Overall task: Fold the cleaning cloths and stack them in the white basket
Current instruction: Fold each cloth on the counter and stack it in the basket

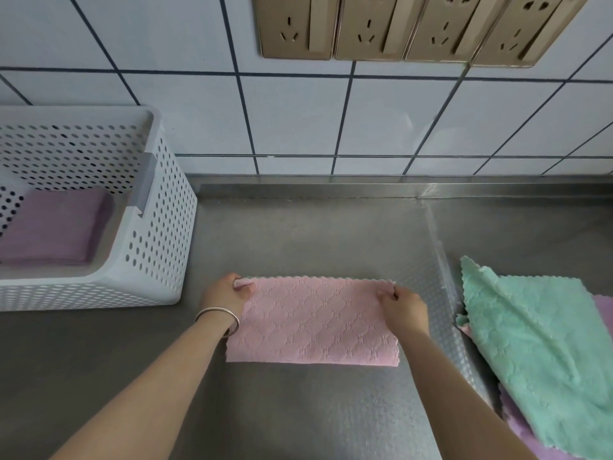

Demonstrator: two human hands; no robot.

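A pink cloth point(311, 322) lies folded in half as a wide rectangle on the steel counter, fold edge nearest me. My left hand point(225, 295), with a bangle on the wrist, pinches its far left corner. My right hand point(403, 307) pinches its far right corner. The white perforated basket point(159, 227) stands at the left against the wall, with a folded purple cloth point(56, 225) inside on its floor. A green cloth point(537, 346) lies spread at the right on top of a purple cloth point(527, 436) and a pink one.
The steel counter point(298, 234) has a raised back lip under a white tiled wall point(298, 121). Several gold wall sockets point(398, 28) sit high on the tiles. A seam runs diagonally across the counter between the pink cloth and the green one.
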